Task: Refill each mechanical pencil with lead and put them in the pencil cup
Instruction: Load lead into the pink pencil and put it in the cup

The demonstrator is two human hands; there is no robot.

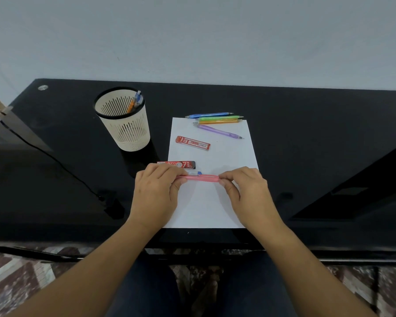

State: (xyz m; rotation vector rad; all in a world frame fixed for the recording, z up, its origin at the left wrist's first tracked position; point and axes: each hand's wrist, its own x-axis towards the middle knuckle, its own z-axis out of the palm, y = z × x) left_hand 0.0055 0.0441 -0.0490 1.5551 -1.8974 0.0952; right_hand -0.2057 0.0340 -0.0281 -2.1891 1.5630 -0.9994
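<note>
Over the black counter (306,133), the left hand (156,193) and right hand (245,193) each had its grip pinched on one end of a pink pencil (200,178); the cup (124,124) stood upper left.

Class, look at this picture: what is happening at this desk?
A person holds a pink mechanical pencil at both ends, left hand and right hand, above a white sheet. In the cup stand two pencils. Four pencils lie at the sheet's far edge, with two red lead cases nearby.
</note>
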